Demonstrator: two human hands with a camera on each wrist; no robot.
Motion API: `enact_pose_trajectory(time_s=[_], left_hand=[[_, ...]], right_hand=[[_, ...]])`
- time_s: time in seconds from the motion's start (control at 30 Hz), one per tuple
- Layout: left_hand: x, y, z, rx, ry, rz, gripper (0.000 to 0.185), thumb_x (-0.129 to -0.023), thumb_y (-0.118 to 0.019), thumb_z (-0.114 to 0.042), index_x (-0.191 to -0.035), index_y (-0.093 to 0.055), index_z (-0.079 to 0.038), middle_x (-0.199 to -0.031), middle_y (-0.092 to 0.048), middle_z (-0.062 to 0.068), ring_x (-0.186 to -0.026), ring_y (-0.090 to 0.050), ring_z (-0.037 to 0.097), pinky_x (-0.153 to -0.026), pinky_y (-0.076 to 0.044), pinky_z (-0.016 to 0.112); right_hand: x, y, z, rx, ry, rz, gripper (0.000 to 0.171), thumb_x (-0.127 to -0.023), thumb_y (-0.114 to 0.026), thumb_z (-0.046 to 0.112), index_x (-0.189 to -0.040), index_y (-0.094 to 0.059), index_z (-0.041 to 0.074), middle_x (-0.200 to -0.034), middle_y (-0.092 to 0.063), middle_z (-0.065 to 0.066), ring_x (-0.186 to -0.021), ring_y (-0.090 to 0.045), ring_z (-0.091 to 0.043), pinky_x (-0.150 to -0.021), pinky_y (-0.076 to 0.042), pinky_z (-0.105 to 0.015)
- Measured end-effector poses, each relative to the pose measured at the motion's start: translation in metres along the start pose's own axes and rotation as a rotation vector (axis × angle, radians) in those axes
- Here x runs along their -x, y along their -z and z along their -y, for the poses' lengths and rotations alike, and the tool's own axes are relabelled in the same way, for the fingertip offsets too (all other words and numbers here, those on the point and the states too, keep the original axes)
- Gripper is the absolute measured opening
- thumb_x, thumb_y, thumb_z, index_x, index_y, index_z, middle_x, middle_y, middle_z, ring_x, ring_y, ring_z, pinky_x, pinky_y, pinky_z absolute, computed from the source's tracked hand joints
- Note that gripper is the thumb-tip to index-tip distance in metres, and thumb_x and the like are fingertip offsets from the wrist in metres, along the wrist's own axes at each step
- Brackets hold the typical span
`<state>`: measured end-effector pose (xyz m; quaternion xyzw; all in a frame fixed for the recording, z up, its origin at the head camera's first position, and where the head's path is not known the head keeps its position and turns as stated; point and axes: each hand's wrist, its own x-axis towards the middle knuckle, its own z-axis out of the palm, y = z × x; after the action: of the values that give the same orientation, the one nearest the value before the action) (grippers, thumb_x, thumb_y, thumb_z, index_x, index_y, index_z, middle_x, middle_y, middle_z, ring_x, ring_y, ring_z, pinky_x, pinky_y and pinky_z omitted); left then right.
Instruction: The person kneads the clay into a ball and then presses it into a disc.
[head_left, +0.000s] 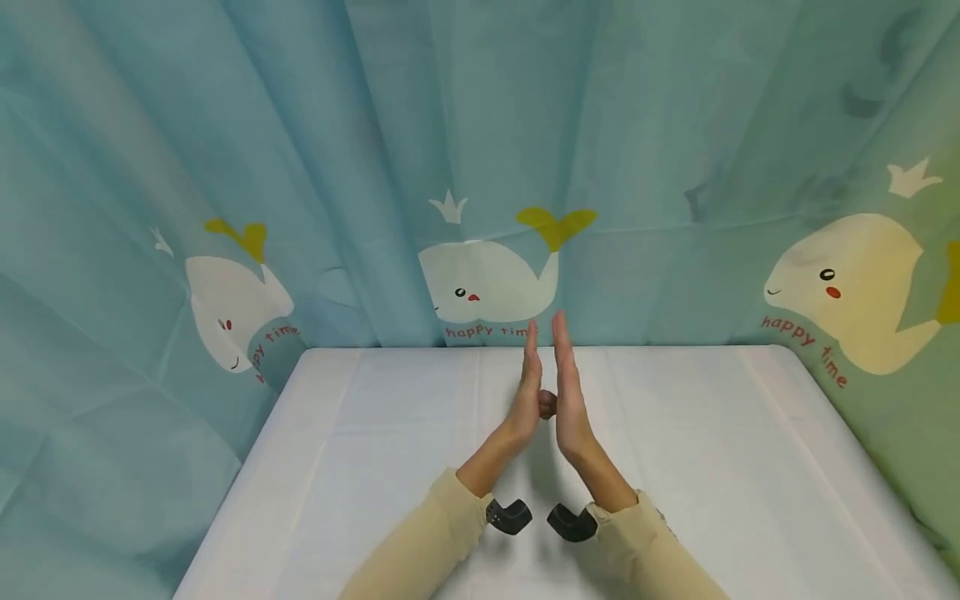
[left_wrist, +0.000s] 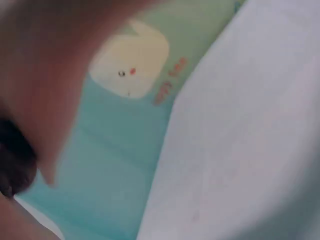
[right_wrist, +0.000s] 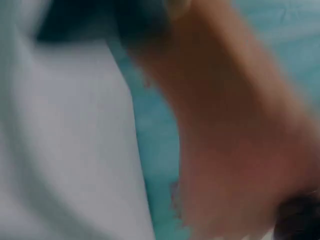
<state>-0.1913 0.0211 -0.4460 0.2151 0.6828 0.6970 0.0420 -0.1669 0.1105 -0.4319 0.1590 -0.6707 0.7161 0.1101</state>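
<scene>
A small round brown thing point(head_left: 547, 405), dark and ridged like a walnut, sits between two upright palms above the white table. My left hand point(head_left: 527, 392) faces it from the left, fingers straight and pointing up and away. From the right, my right hand point(head_left: 570, 396) mirrors it with straight fingers, and the palms stand a little apart around the brown thing. In the left wrist view the brown thing point(left_wrist: 19, 170) shows dark at the left edge beside blurred skin. The right wrist view has the brown thing point(right_wrist: 296, 217) at its lower right corner, partly cut off.
A white table point(head_left: 390, 417) lies under both hands. Behind and around it hangs a blue-green curtain point(head_left: 637, 125) printed with whales. Black curved wrist pieces point(head_left: 510, 517) stick out inward from the beige sleeves point(head_left: 420, 542), close to each other.
</scene>
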Motion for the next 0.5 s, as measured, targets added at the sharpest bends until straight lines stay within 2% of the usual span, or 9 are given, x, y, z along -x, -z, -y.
enact_pose_trajectory(time_s=[0.07, 0.1, 0.13, 0.17, 0.2, 0.27, 0.33, 0.4, 0.5], left_hand=[[0.006, -0.005, -0.002, 0.068, -0.012, 0.03, 0.064, -0.108, -0.003, -0.058, -0.165, 0.012, -0.032, -0.172, 0.011, -0.001, -0.098, -0.055, 0.009, -0.08, -0.045, 0.032], [0.009, -0.008, -0.004, 0.079, -0.023, 0.032, 0.064, -0.108, -0.004, -0.057, -0.165, 0.012, -0.031, -0.171, 0.011, -0.004, -0.122, -0.05, 0.009, -0.096, -0.042, 0.035], [0.011, -0.009, -0.007, 0.097, -0.035, 0.031, 0.063, -0.109, -0.004, -0.055, -0.164, 0.013, -0.03, -0.171, 0.012, -0.004, -0.143, -0.033, 0.01, -0.111, -0.033, 0.039], [0.012, -0.01, -0.01, 0.116, -0.039, 0.022, 0.064, -0.109, -0.005, -0.055, -0.165, 0.013, -0.029, -0.171, 0.013, -0.004, -0.153, -0.012, 0.011, -0.12, -0.02, 0.044], [0.013, -0.01, -0.013, 0.143, -0.036, 0.011, 0.064, -0.109, -0.006, -0.055, -0.165, 0.012, -0.029, -0.171, 0.011, -0.004, -0.155, 0.003, 0.011, -0.124, -0.005, 0.048], [0.01, -0.008, -0.018, 0.17, -0.05, -0.026, 0.065, -0.11, -0.009, -0.055, -0.165, 0.011, -0.028, -0.172, 0.01, -0.002, -0.158, 0.002, 0.02, -0.124, -0.003, 0.053], [0.005, -0.004, -0.019, 0.122, -0.079, -0.064, 0.067, -0.11, -0.01, -0.056, -0.166, 0.009, -0.025, -0.172, 0.008, -0.001, -0.158, 0.003, 0.022, -0.124, 0.002, 0.055], [0.0, 0.0, -0.015, -0.022, -0.077, -0.086, 0.072, -0.107, -0.008, -0.062, -0.166, 0.006, -0.024, -0.173, 0.007, -0.001, -0.158, 0.004, 0.023, -0.122, 0.003, 0.06], [-0.003, 0.003, -0.001, -0.179, -0.065, -0.066, 0.08, -0.102, -0.003, -0.07, -0.166, 0.007, -0.022, -0.173, 0.007, 0.001, -0.158, 0.008, 0.023, -0.118, 0.006, 0.067]], right_hand=[[-0.01, 0.01, -0.006, 0.006, -0.044, -0.021, 0.056, -0.11, -0.006, 0.05, -0.165, -0.001, 0.04, -0.172, 0.002, 0.013, -0.156, 0.001, -0.013, -0.108, -0.028, -0.041], [-0.014, 0.014, -0.011, 0.004, -0.06, -0.029, 0.056, -0.11, -0.006, 0.051, -0.164, 0.0, 0.042, -0.171, 0.003, 0.014, -0.155, 0.001, -0.012, -0.106, -0.028, -0.038], [-0.016, 0.018, -0.016, 0.003, -0.071, -0.033, 0.056, -0.11, -0.006, 0.051, -0.164, 0.0, 0.042, -0.171, 0.004, 0.015, -0.155, 0.001, -0.012, -0.105, -0.028, -0.038], [-0.015, 0.02, -0.02, 0.003, -0.072, -0.034, 0.055, -0.11, -0.005, 0.05, -0.164, 0.0, 0.042, -0.171, 0.005, 0.014, -0.155, 0.001, -0.012, -0.106, -0.028, -0.039], [-0.013, 0.02, -0.025, 0.007, -0.068, -0.028, 0.055, -0.11, -0.005, 0.048, -0.165, 0.0, 0.04, -0.171, 0.005, 0.014, -0.155, 0.002, -0.013, -0.111, -0.025, -0.041], [-0.005, 0.016, -0.033, 0.021, -0.04, 0.001, 0.054, -0.112, -0.004, 0.041, -0.166, 0.0, 0.034, -0.172, 0.006, 0.01, -0.156, 0.007, -0.014, -0.121, -0.004, -0.048], [0.007, 0.007, -0.035, 0.023, -0.022, 0.023, 0.053, -0.113, -0.003, 0.036, -0.166, 0.002, 0.032, -0.172, 0.005, 0.007, -0.157, 0.006, -0.015, -0.122, 0.0, -0.055], [0.015, -0.002, -0.031, 0.007, -0.009, 0.027, 0.053, -0.113, -0.004, 0.036, -0.165, 0.004, 0.035, -0.172, 0.002, 0.007, -0.157, 0.004, -0.015, -0.121, 0.001, -0.058], [0.018, -0.008, -0.015, -0.007, 0.007, 0.013, 0.053, -0.112, -0.007, 0.043, -0.164, 0.006, 0.041, -0.172, 0.001, 0.01, -0.157, 0.004, -0.013, -0.12, 0.0, -0.062]])
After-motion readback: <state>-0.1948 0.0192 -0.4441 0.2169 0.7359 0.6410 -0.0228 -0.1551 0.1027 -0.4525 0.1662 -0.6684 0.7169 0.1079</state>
